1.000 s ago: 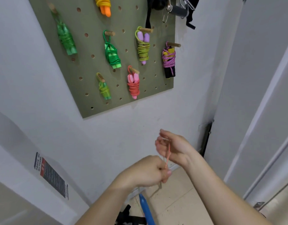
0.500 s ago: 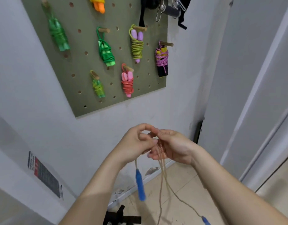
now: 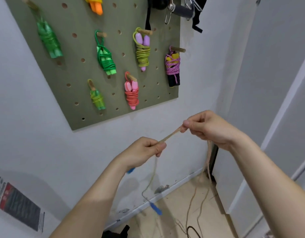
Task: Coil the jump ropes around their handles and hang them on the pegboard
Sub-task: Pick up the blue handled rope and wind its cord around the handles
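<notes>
A tan jump rope (image 3: 170,134) is stretched taut between my two hands, below the olive pegboard (image 3: 76,69). My left hand (image 3: 143,152) pinches its lower end and my right hand (image 3: 205,127) pinches it higher up. Loose strands (image 3: 207,162) fall from my right hand to the floor. One blue handle (image 3: 155,208) dangles near the floor, and a bit of blue (image 3: 131,170) shows under my left hand. Several coiled ropes hang on pegs, among them a pink one (image 3: 132,93) and a purple one (image 3: 172,67).
The pegboard is mounted on a white wall, with black straps and a metal clip (image 3: 169,12) at its top right. A white door or panel (image 3: 277,100) stands to the right. A black cable (image 3: 193,232) lies on the beige floor.
My hands were together over the rope half a second ago; they have pulled apart, the right hand up and right, drawing the rope taut. The blue handle has dropped toward the floor.
</notes>
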Demonstrator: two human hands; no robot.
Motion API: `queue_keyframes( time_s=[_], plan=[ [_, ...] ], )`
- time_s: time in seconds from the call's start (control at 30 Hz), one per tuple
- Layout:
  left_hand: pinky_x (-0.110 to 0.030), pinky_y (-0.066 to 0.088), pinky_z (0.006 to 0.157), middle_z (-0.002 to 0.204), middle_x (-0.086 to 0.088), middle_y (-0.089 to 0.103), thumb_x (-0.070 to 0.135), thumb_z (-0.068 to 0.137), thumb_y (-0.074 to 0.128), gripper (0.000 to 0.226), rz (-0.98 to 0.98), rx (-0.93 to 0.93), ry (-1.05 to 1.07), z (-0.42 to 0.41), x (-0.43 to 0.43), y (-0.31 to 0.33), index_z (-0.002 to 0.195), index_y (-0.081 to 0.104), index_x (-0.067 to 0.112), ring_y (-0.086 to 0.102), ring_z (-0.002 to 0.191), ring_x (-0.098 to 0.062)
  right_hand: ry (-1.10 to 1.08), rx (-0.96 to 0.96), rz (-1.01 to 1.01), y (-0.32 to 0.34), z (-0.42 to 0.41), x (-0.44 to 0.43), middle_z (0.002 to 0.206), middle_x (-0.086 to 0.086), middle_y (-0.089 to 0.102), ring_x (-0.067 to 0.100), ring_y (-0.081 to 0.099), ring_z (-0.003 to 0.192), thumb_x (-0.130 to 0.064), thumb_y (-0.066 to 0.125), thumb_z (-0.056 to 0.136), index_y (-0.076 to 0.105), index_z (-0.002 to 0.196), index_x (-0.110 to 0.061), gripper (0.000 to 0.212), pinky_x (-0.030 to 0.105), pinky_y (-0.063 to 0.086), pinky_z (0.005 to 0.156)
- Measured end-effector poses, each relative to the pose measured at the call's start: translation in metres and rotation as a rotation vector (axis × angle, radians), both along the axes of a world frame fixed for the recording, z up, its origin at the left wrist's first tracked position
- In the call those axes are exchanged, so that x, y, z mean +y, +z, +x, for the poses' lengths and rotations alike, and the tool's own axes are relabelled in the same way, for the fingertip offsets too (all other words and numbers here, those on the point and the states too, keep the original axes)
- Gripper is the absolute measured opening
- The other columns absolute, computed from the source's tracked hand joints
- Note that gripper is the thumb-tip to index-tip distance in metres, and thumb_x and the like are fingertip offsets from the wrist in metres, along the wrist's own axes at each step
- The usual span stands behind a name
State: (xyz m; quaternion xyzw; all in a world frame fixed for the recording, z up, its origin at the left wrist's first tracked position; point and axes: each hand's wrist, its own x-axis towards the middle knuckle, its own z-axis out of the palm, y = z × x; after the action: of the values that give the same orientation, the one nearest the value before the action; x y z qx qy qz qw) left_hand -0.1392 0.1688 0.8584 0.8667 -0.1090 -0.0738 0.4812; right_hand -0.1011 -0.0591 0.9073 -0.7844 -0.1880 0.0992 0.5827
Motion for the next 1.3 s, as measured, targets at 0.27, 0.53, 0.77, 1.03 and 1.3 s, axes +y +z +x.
queue_keyframes(
  time_s=[0.27, 0.53, 0.77, 1.03, 1.3],
  plan=[
    [-0.030, 0.044, 0.063, 0.059, -0.002, 0.042, 0.025, 0.100, 0.046, 0.031, -0.143, 0.019, 0.088, 0.062, -0.015, 0.011, 0.079, 0.059, 0.008, 0.043, 0.055, -0.016, -0.035, 0.186, 0.135, -0.039, 0.080, -0.056, 0.066, 0.005, 0.059, 0.015, 0.052, 0.053, -0.020, 0.051, 0.099, 0.070, 0.085, -0.007, 0.027, 0.021, 0.045, 0.048],
    [-0.027, 0.040, 0.055, 0.057, 0.003, 0.051, 0.024, 0.096, 0.051, 0.025, 0.204, -0.115, 0.038, 0.099, -0.054, 0.012, 0.074, 0.062, 0.020, 0.046, 0.051, -0.012, 0.373, 0.107, -0.089, -0.042, 0.105, -0.004, 0.063, 0.004, 0.057, 0.015, 0.055, 0.054, -0.024, 0.063, 0.093, 0.070, 0.086, -0.006, 0.020, 0.032, 0.053, 0.060],
    [-0.038, 0.043, 0.065, 0.055, 0.000, 0.054, 0.044, 0.093, 0.055, 0.037, 0.008, 0.136, 0.074, 0.110, -0.026, -0.004, 0.082, 0.067, 0.011, 0.048, 0.049, -0.017, 0.282, -0.199, -0.283, -0.044, 0.133, 0.001, 0.063, -0.001, 0.068, 0.013, 0.065, 0.052, -0.023, 0.063, 0.093, 0.073, 0.078, -0.016, 0.019, 0.020, 0.042, 0.051],
    [-0.037, 0.049, 0.071, 0.062, -0.003, 0.050, 0.021, 0.098, 0.052, 0.022, -0.029, 0.236, 0.147, 0.103, -0.001, -0.033, 0.092, 0.068, 0.008, 0.048, 0.054, -0.014, -0.250, 0.045, 0.236, -0.053, 0.164, -0.037, 0.076, 0.005, 0.063, 0.015, 0.065, 0.049, -0.009, 0.048, 0.099, 0.060, 0.080, -0.011, 0.022, 0.021, 0.040, 0.041],
    [-0.026, 0.049, 0.080, 0.086, 0.014, 0.071, 0.019, 0.093, 0.059, 0.020, 0.150, -0.012, 0.219, 0.109, -0.021, -0.038, 0.085, 0.076, 0.027, 0.063, 0.084, -0.006, -0.255, 0.372, 0.176, -0.081, 0.165, -0.038, 0.083, 0.014, 0.071, 0.026, 0.067, 0.078, -0.016, 0.036, 0.104, 0.045, 0.086, -0.015, 0.020, 0.034, 0.051, 0.072]
  ],
)
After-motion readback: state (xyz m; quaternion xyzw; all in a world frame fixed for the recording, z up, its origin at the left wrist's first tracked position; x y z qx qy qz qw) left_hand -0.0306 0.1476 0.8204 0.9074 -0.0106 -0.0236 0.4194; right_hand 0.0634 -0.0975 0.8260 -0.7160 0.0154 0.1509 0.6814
